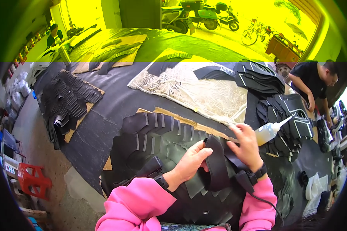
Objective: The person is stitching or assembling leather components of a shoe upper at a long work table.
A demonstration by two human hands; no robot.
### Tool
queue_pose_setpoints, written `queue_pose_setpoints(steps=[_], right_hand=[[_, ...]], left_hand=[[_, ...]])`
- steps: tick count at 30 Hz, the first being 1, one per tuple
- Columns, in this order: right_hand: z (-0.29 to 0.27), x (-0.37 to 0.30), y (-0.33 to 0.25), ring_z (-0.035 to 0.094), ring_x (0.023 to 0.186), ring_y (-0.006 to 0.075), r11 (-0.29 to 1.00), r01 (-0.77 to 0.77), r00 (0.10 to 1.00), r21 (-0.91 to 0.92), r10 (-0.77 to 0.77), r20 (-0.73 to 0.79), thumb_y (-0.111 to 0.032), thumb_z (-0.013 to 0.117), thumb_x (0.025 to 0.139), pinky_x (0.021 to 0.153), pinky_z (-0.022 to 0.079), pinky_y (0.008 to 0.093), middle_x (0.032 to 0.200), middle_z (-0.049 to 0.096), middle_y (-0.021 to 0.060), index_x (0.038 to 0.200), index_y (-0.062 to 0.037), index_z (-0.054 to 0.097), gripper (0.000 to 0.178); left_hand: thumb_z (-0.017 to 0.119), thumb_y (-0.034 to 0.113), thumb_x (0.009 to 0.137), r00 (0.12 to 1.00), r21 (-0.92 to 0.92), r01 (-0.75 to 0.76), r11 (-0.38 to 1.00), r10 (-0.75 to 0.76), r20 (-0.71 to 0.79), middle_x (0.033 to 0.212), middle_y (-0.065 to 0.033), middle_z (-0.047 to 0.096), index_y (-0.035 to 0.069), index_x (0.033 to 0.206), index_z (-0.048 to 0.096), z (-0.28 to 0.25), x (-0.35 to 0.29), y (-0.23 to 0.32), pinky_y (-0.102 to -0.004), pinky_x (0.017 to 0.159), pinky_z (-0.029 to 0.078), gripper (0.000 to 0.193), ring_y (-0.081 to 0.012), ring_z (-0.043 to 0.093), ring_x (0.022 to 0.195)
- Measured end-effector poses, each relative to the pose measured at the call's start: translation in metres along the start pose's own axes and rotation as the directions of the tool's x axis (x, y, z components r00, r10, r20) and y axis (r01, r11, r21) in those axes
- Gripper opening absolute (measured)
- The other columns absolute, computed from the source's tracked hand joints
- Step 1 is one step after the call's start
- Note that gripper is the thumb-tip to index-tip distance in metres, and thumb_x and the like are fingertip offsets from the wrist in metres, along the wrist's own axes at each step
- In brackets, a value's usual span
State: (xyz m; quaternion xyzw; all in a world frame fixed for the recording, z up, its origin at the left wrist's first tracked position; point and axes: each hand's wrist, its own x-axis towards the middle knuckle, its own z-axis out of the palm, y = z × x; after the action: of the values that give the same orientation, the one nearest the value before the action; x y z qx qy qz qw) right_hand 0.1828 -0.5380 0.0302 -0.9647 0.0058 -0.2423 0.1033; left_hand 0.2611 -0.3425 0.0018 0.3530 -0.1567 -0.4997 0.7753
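My left hand (191,161) is closed, pinching the upper end of a curved, flat black strip (219,169) between thumb and fingers. The strip hangs in a bend over a spread of overlapping black pieces (158,140). To its right, my right hand (246,148) has its thumb and forefinger apart near the strip. A translucent squeeze bottle (266,134) with a long pointed nozzle lies against that hand's far side, its tip up and to the right. It appears gripped in the palm, though the lower fingers are hidden.
A whitish sack (196,96) lies beyond, with black pieces on it. Stacked black pieces (285,119) stand right; more fanned pieces (65,98) lie left on cardboard. A co-worker (310,82) bends at the right. A red stool (32,181) is on the floor at left.
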Motion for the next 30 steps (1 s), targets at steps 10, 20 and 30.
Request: queue_pose_setpoints(steps=[10, 20, 30], right_hand=[[-0.030, -0.004, -0.070, 0.051, 0.070, 0.0153, 0.788, -0.170, 0.980, 0.592, 0.072, 0.186, -0.012, 0.074, 0.065, 0.062, 0.044, 0.0256, 0.087, 0.049, 0.0063, 0.096, -0.0030, 0.050, 0.040], [-0.022, -0.006, -0.059, 0.055, 0.064, 0.0132, 0.514, -0.453, 0.892, 0.729, 0.269, 0.364, -0.001, 0.060, 0.076, 0.063, 0.045, 0.0263, 0.074, 0.056, 0.0042, 0.090, -0.0012, 0.054, 0.015], [-0.057, 0.014, -0.009, 0.047, 0.060, 0.0134, 0.799, -0.350, 0.916, 0.488, 0.402, -0.002, 0.002, 0.055, 0.078, 0.058, 0.038, 0.0237, 0.066, 0.047, 0.0022, 0.082, -0.0027, 0.048, 0.009]], left_hand=[[0.056, 0.018, 0.087, 0.982, -0.053, -0.033, 0.998, 0.043, 0.185, 0.103, 0.0025, 0.052, 0.008, 0.115, 0.045, 0.000, 0.000, -0.004, -0.0212, 0.075, 0.043, 0.032, -0.0050, 0.051, 0.090], [0.053, 0.012, 0.088, 0.990, 0.077, -0.124, 0.989, 0.118, 0.071, 0.097, 0.0025, 0.051, 0.005, 0.110, 0.048, 0.006, 0.000, -0.010, -0.0209, 0.074, 0.042, 0.024, -0.0029, 0.048, 0.083], [0.045, 0.003, 0.074, 0.942, 0.559, -0.320, 0.765, 0.192, 0.276, 0.076, -0.0094, 0.050, -0.002, 0.092, 0.047, 0.008, 0.000, -0.013, -0.0282, 0.070, 0.041, 0.019, -0.0126, 0.045, 0.074]])
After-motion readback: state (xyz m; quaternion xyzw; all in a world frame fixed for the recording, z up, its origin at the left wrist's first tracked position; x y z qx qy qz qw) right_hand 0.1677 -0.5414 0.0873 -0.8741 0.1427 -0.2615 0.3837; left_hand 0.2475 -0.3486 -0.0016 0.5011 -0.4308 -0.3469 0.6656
